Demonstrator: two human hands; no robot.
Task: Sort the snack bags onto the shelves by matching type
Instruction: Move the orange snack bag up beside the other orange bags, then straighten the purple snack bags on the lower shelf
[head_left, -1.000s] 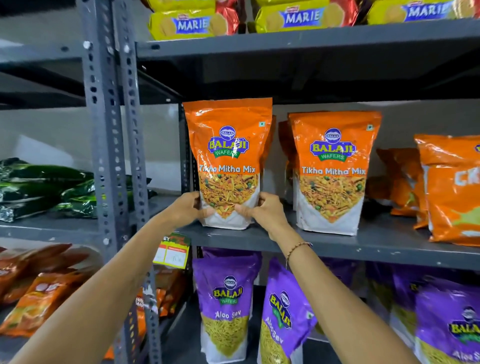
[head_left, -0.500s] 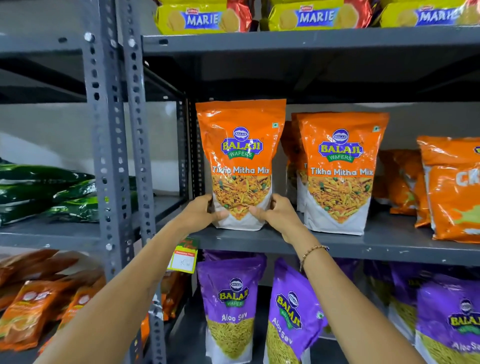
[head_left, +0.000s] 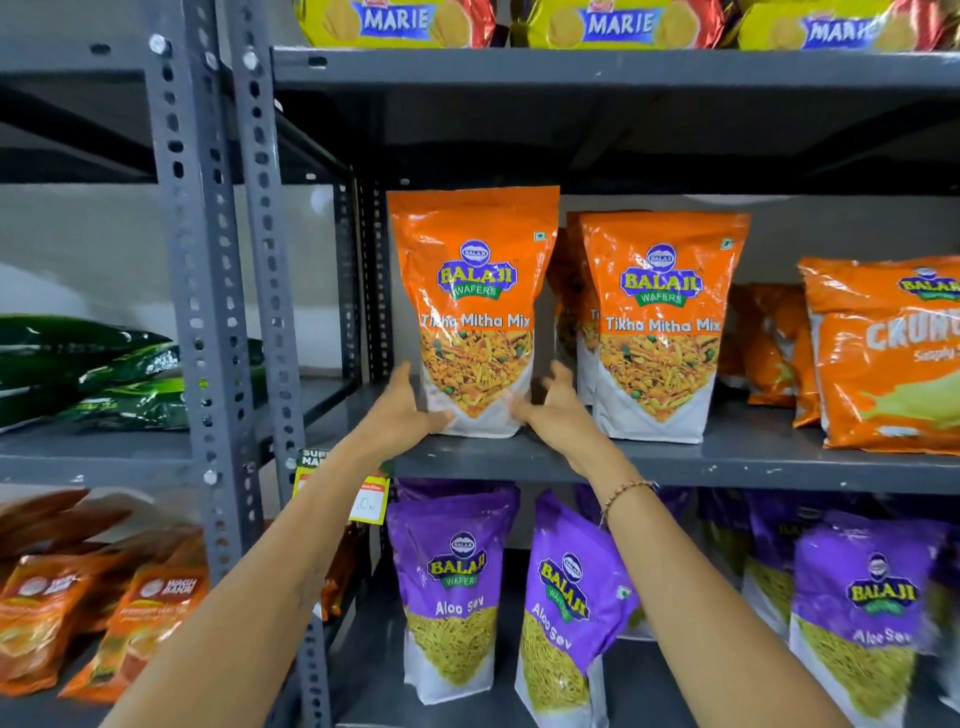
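Observation:
An orange Tikha Mitha Mix bag (head_left: 475, 291) stands upright at the left end of the middle shelf (head_left: 675, 460). My left hand (head_left: 402, 410) holds its lower left corner, thumb on the front and fingers along the side. My right hand (head_left: 553, 410) is at the lower right corner with its fingers spread a little off the bag; only the thumb touches. A matching Tikha Mitha Mix bag (head_left: 660, 322) stands just to the right, with more of the same behind it.
Orange Crunchex bags (head_left: 888, 358) fill the shelf's right end. Purple Aloo Sev bags (head_left: 457, 587) stand on the shelf below, Marie biscuit packs (head_left: 395, 21) above. The left rack past the grey uprights (head_left: 208, 291) holds green bags (head_left: 93, 364) and orange packets (head_left: 150, 618).
The bag has gone further back onto the shelf and stands on its base. My right hand's fingers have come out from behind it and spread.

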